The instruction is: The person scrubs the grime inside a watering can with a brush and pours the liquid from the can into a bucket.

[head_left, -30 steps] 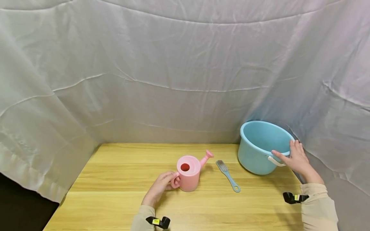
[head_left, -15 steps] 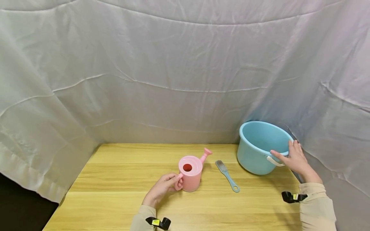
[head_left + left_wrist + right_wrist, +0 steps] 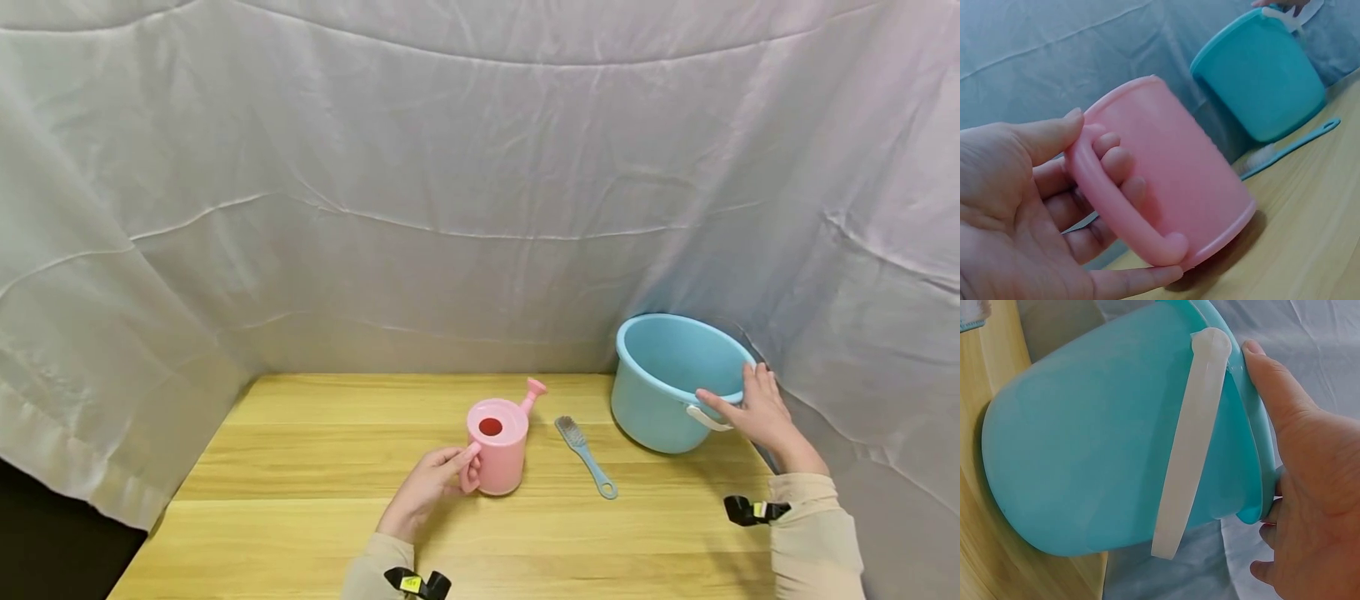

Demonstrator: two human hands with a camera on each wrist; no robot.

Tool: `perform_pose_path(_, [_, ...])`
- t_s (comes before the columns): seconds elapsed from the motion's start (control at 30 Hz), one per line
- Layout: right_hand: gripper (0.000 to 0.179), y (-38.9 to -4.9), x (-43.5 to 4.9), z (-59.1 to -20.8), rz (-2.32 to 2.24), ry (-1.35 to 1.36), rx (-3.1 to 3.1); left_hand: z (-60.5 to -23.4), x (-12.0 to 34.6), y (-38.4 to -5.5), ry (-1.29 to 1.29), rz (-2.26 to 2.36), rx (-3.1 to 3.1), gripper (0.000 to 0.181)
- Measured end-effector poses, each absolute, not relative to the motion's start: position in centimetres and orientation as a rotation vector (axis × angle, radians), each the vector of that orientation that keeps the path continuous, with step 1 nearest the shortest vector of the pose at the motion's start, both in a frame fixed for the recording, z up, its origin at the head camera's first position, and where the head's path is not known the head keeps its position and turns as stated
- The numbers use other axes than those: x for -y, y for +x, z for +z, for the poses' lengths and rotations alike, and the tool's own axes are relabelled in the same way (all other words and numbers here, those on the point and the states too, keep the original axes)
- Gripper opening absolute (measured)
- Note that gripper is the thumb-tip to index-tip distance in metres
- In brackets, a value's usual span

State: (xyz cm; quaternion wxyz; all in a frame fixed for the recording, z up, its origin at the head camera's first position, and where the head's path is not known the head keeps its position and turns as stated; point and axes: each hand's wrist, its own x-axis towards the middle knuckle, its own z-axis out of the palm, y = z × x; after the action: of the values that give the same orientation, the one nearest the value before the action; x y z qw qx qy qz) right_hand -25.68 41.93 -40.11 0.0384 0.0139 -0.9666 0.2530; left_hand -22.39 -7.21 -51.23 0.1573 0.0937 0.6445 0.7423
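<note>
My left hand [image 3: 429,486] grips the handle of a pink watering can [image 3: 501,463], its fingers passing through the loop and the thumb on top. The can is upright in the head view, its spout pointing away to the right; whether its base touches the table I cannot tell. At the right, my right hand [image 3: 767,417] rests on the rim of a light blue bucket [image 3: 656,408], thumb and fingers spread. In the right wrist view the bucket's white handle [image 3: 1188,444] hangs down its side, and the fingertips are partly hidden behind the rim.
Between can and bucket, a blue brush [image 3: 587,458] lies on the wooden table [image 3: 300,467], bristles up. Grey curtains [image 3: 450,167] enclose the back and sides, and the bucket stands close to the right back corner.
My left hand has shifted the watering can to the right and slightly away, and its spout has turned more toward the back. The right hand stays at the bucket's rim.
</note>
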Motion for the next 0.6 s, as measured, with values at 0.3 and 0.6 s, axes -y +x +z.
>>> perform_pose_path(0.3, [0.107, -25.9, -41.9, -40.2, 0.768, 0.041, 2.952, -49.7, 5.3, -22.3, 0.145, 2.268, -1.826, 0.037])
perform_pose_path(0.6, [0.108, -26.0, -42.0, -40.3, 0.754, 0.030, 2.945, -48.0, 3.9, -23.4, 0.112, 2.269, -1.948, 0.044])
